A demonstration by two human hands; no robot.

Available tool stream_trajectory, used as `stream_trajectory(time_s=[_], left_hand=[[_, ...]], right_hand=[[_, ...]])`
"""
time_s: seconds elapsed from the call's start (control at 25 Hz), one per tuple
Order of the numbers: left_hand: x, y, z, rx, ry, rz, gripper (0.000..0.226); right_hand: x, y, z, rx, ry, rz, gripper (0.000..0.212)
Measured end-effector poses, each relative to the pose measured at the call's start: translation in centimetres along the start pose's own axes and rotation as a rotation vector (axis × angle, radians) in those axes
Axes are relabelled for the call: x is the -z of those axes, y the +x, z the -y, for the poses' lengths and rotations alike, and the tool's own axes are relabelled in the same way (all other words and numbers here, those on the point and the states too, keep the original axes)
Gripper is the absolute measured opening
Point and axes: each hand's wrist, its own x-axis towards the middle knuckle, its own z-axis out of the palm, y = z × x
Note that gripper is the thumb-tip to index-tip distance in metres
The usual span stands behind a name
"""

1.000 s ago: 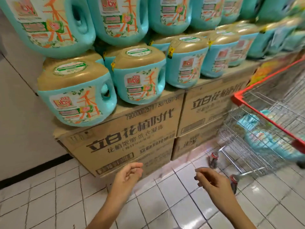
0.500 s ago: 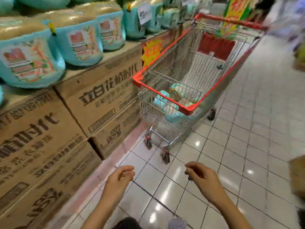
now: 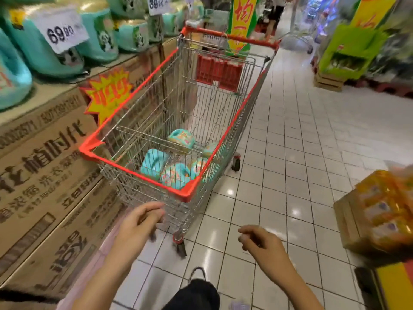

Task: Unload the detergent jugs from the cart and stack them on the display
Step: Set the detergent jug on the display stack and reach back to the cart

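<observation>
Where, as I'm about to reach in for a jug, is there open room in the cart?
The far half of the cart is bare wire, between the jugs and the red seat flap. The near end is crowded with jugs lying jumbled.

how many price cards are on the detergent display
2: the 69.90 card over the near jugs at left, the 39.90 card farther back at the top edge; others may be hidden.
</observation>
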Motion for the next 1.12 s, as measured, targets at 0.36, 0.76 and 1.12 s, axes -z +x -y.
stream_trajectory(time_s=[0.36,0.76,1.12], left_hand=[[-5.6,18.6,-9.7,-0.056,-0.088,-0.073,0.021],[-15.1,34.2,-11.8,0.071,-0.125,-0.299,0.016],[-20.6,47.4,-7.9,0.286,-0.184,-0.476,0.017]], right_hand=[[6.8,21.1,11.5,0.245,0.065,-0.180,0.018],[10.0,46.5,17.0,0.393,-0.010,0.123,0.018],[5.3,68.9,17.0,0.450,-0.413,0.493,0.016]])
